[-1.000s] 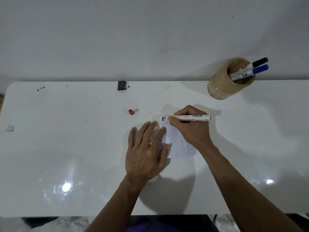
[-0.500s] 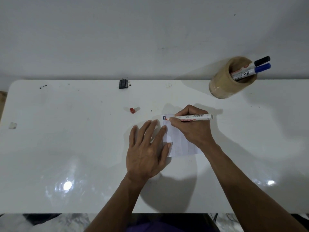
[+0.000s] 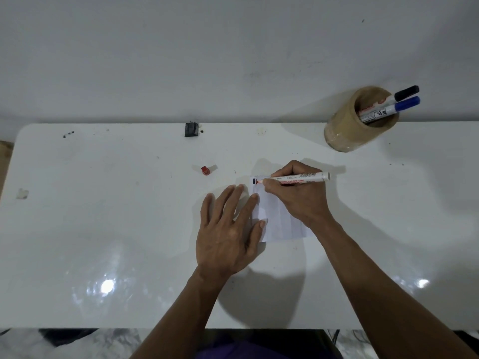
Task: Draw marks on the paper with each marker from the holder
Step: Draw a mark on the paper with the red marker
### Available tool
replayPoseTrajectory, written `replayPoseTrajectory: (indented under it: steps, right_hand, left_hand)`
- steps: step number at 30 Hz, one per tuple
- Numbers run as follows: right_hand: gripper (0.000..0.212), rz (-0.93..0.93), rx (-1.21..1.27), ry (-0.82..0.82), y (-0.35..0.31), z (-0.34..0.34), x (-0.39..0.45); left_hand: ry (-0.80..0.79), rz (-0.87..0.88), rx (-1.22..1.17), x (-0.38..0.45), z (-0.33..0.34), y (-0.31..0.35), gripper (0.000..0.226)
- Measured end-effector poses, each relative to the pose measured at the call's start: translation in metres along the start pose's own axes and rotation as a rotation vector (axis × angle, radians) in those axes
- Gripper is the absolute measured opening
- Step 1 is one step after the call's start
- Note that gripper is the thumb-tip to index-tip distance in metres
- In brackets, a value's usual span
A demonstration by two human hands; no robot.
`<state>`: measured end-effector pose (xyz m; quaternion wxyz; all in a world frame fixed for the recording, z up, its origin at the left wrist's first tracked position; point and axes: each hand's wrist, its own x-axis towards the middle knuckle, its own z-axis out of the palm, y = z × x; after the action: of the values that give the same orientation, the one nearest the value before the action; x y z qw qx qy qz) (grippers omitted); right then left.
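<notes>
We find the right hand [image 3: 298, 200] gripping a red marker [image 3: 298, 178] at the paper [image 3: 282, 224], left hand [image 3: 228, 231] flat, fingers spread; a dark mark [image 3: 254, 181] seemingly done; two markers [image 3: 388, 106] remain in the holder [image 3: 344, 128].

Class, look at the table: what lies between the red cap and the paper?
In the head view, only bare white table lies between the red cap and the paper.

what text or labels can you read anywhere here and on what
White marker in the right hand: barcode and red print on its barrel, too small to read.
Blue-capped marker in the tan round holder: large black characters, too blurred to read.
Black-capped marker: red print, unreadable.
</notes>
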<state>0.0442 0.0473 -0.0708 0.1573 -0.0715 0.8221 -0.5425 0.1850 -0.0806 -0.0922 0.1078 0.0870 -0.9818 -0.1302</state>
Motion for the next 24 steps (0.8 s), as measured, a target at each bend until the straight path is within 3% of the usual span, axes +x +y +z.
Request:
replayPoseTrajectory:
  steps: [4,11,15,19,21,24]
  right_hand:
    - [0.016,0.032,0.06,-0.022,-0.002,-0.002,0.001]
    - [0.021,0.139,0.41,-0.005,-0.043,-0.019,-0.014]
    - [0.015,0.128,0.545,-0.015,-0.069,-0.024,-0.035]
    - [0.013,0.125,0.571,-0.016,-0.092,-0.019,-0.063]
    - [0.016,0.138,0.557,0.02,-0.101,-0.012,-0.074]
    - [0.018,0.158,0.545,0.066,-0.107,-0.003,-0.083]
  left_hand:
    - [-0.011,0.002,-0.005,0.0,0.001,0.0,0.05]
    - [-0.056,-0.034,-0.095,0.002,-0.005,-0.002,0.051]
    - [0.01,-0.235,-0.358,0.004,-0.024,-0.004,0.042]
    - [0.1,-0.483,-0.417,0.021,-0.054,-0.02,0.034]
    - [0.055,-0.502,-0.396,0.039,-0.064,-0.032,0.038]
    - [-0.135,-0.447,-0.308,0.067,-0.066,-0.05,0.042]
